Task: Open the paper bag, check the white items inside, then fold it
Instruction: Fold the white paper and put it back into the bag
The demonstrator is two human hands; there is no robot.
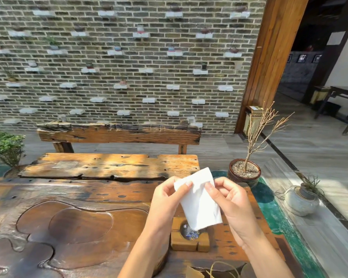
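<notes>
Now both hands pinch the white paper bag [199, 199] — left hand [167, 199] at 9 o'clock, right hand [234, 201] at 3; better to part its top edges gently, above the tabletop [88, 197].

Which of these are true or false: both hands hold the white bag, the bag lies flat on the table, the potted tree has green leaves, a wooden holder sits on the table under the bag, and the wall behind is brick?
1. Both hands hold the white bag. True: the left hand and right hand each have a grip on its upper part.
2. The bag lies flat on the table. False: it is held up in the air above the table.
3. The potted tree has green leaves. False: its branches are bare.
4. A wooden holder sits on the table below the bag. True.
5. The wall behind is brick. True.
</notes>
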